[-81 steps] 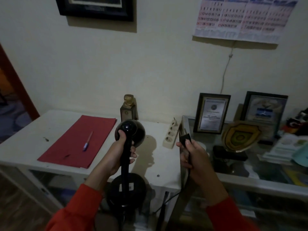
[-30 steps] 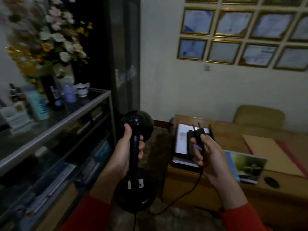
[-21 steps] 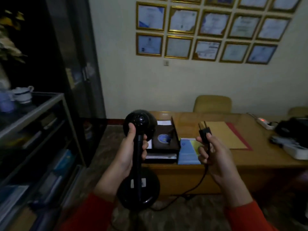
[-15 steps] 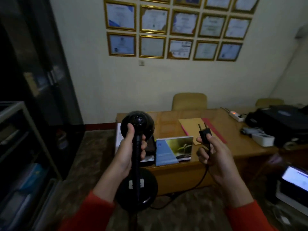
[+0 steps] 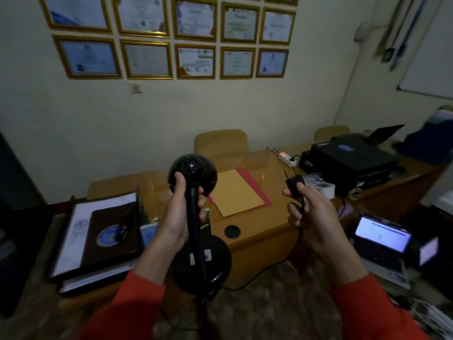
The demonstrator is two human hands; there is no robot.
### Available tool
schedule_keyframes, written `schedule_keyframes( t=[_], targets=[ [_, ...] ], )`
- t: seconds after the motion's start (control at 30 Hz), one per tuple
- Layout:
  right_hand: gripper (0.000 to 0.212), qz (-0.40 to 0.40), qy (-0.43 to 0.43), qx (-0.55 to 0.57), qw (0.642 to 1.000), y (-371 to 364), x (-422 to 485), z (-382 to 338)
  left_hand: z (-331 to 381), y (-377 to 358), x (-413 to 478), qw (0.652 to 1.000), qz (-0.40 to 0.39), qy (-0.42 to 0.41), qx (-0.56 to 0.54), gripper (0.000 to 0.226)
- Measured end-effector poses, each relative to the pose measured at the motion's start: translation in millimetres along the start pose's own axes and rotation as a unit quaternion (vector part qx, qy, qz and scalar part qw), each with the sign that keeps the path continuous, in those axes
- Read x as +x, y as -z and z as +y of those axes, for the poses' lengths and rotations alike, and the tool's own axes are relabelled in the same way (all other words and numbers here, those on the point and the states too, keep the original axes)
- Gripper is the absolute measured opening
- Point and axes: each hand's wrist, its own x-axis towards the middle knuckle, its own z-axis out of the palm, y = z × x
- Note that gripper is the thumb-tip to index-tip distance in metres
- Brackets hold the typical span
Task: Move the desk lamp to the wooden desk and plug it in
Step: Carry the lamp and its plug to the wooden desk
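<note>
I carry a black desk lamp (image 5: 196, 263) with a round shade and a round base, held in the air in front of the wooden desk (image 5: 255, 239). My left hand (image 5: 180, 212) grips its flexible neck just below the shade. The lamp's black plug (image 5: 294, 183), prongs pointing up, is pinched in my right hand (image 5: 311, 217), and its cord hangs down in a loop towards the base. A white power strip (image 5: 286, 158) with a red light lies at the desk's far right corner.
On the desk lie a yellow and a red folder (image 5: 235, 192), a dark book on a stack of papers (image 5: 98, 236) at left and a small black disc (image 5: 232, 231). A black printer (image 5: 348, 163) stands at right, a lit laptop (image 5: 381, 239) lower right, a chair (image 5: 220, 141) behind.
I have turned from the white table and glass cabinet to face the wooden desk and come closer to it. Both hands hold the lamp and the plug as before.
</note>
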Motion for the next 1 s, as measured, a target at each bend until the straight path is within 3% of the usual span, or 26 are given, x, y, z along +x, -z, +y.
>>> schedule_keyframes(
  t=[0.63,1.0],
  targets=[
    [0.014,0.086,-0.047,-0.023,0.995,144,229,-17,-97,-138,264,0.997,-0.052,0.054,-0.025,0.061],
    [0.017,0.099,-0.060,-0.012,0.993,231,344,-36,-149,-212,391,0.997,-0.008,0.063,-0.049,0.057]
  ],
)
